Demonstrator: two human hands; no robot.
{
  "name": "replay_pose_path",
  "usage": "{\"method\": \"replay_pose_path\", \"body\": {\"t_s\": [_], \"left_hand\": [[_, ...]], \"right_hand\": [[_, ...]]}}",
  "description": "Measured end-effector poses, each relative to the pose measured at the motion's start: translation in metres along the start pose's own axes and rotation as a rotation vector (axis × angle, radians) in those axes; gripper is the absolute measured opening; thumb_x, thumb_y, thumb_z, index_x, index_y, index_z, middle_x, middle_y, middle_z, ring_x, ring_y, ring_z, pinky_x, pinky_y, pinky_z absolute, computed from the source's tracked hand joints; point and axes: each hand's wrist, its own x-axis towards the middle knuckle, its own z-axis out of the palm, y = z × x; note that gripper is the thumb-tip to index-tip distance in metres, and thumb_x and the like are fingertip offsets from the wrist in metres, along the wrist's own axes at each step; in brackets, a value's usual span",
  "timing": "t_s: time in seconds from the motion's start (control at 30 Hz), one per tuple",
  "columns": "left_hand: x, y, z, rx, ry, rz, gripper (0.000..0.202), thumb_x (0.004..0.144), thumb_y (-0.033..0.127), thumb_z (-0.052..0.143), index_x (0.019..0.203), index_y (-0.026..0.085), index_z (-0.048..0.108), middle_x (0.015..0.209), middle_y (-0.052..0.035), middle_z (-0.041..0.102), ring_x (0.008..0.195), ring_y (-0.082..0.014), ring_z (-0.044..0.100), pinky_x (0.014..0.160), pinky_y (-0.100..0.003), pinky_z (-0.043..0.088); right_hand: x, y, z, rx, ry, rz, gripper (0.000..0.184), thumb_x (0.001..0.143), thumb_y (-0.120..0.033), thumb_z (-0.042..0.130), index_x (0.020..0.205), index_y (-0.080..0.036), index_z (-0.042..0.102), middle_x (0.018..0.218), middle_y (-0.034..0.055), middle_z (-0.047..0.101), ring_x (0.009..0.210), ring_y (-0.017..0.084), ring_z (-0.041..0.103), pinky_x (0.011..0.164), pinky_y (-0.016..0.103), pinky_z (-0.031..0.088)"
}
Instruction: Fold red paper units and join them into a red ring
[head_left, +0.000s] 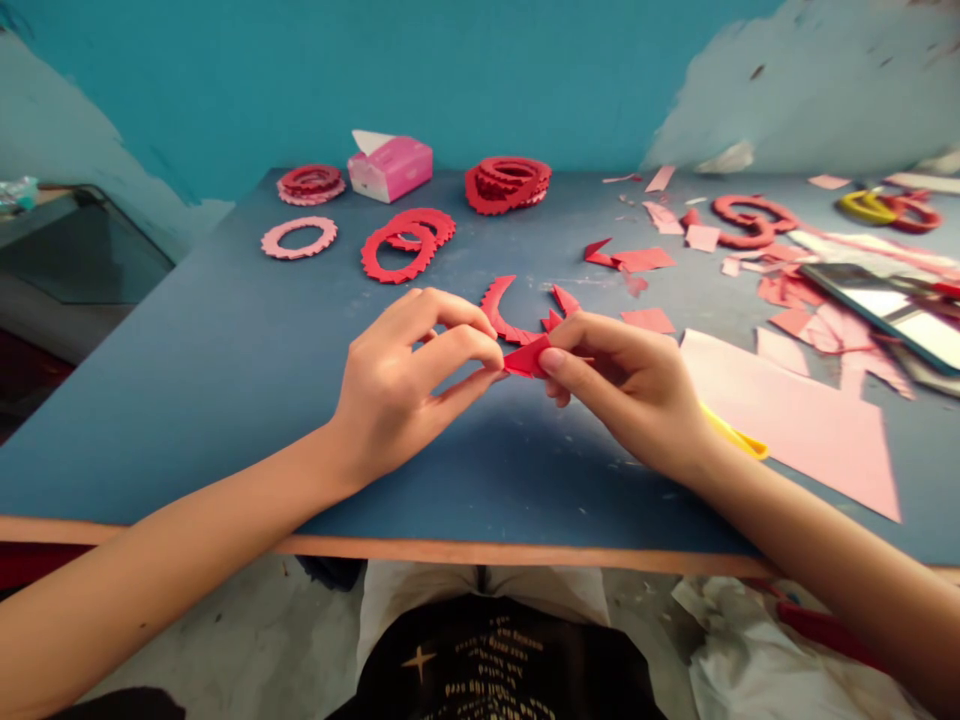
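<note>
Small red folded-paper piece (527,358) is pinched between the left hand (409,375) and right hand (634,390), tapering left. Right behind it there's a curved red strip of overlapping paper folds (495,308), kinda jagged-edged, open-ended.

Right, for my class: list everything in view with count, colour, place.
folded piece: 1, red, held at centre
open paper curve: 1, red, just beyond it
lone ring: 1, pink, left
overlapping rings: 2, red, left of centre
ring stacks: 2, red and pink, back left and centre
tissue box: 1, pink and white, between stacks
large sheet: 1, pink, right
paper scraps: many, red and pink, right
phone: 1, dark, far right
looped handles: several, red and yellow, right
table: 1, blue, across the middle
wall: 1, teal and grey, behind
crumpled heap: 1, white, lower right
trousers: 1 pair, pale, bottom
shirt: 1, black, bottom
left hand: 1, at piece's left tip
right hand: 1, gripping piece
</note>
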Motion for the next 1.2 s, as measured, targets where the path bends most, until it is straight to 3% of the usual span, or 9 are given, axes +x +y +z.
{"method": "replay_pose_path", "body": {"t_s": [0.57, 0.83, 0.93, 1.1, 1.2], "left_hand": [[-0.0016, -0.0023, 0.0014, 0.011, -0.036, 0.063, 0.008, 0.088, 0.016, 0.07, 0.088, 0.023, 0.066, 0.096, -0.0005, 0.071, 0.084, -0.0139, 0.063, 0.072, -0.027, 0.051], [0.0012, -0.0024, -0.0007, -0.095, -0.189, 0.078, 0.006, 0.091, 0.013, 0.065, 0.087, 0.018, 0.065, 0.098, -0.0037, 0.071, 0.085, -0.0147, 0.062, 0.078, -0.032, 0.049], [0.0042, -0.0009, -0.0028, -0.22, -0.242, -0.073, 0.007, 0.089, 0.012, 0.068, 0.085, 0.017, 0.065, 0.095, -0.0032, 0.07, 0.087, -0.0139, 0.063, 0.081, -0.03, 0.048], [0.0076, -0.0028, -0.0013, -0.562, -0.364, -0.479, 0.008, 0.086, 0.018, 0.069, 0.081, 0.017, 0.063, 0.082, 0.0007, 0.069, 0.078, -0.0112, 0.063, 0.076, -0.026, 0.048], [0.0073, -0.0039, 0.0008, -0.676, -0.376, -0.601, 0.011, 0.084, 0.02, 0.07, 0.081, 0.017, 0.061, 0.08, 0.0017, 0.067, 0.075, -0.0104, 0.062, 0.074, -0.025, 0.049]], "right_hand": [[0.0017, -0.0004, -0.0001, -0.027, 0.009, -0.025, 0.02, 0.095, -0.03, 0.059, 0.079, -0.018, 0.062, 0.071, -0.0002, 0.06, 0.063, 0.01, 0.053, 0.057, 0.028, 0.043], [0.0004, 0.0029, 0.0013, -0.093, 0.01, -0.094, 0.021, 0.095, -0.028, 0.059, 0.077, -0.018, 0.062, 0.073, 0.0008, 0.061, 0.064, 0.01, 0.053, 0.058, 0.029, 0.044], [0.0003, 0.0038, 0.0014, -0.116, 0.015, -0.122, 0.019, 0.095, -0.026, 0.059, 0.078, -0.018, 0.062, 0.073, 0.0006, 0.061, 0.064, 0.01, 0.053, 0.059, 0.029, 0.044], [0.0001, 0.0055, 0.0022, -0.125, 0.003, -0.14, 0.015, 0.096, -0.026, 0.059, 0.083, -0.018, 0.063, 0.075, 0.0, 0.061, 0.064, 0.009, 0.052, 0.058, 0.028, 0.043], [0.0003, 0.0062, 0.0031, -0.121, -0.014, -0.149, 0.015, 0.096, -0.025, 0.059, 0.084, -0.018, 0.063, 0.073, -0.0008, 0.059, 0.064, 0.009, 0.052, 0.058, 0.026, 0.043]]}}
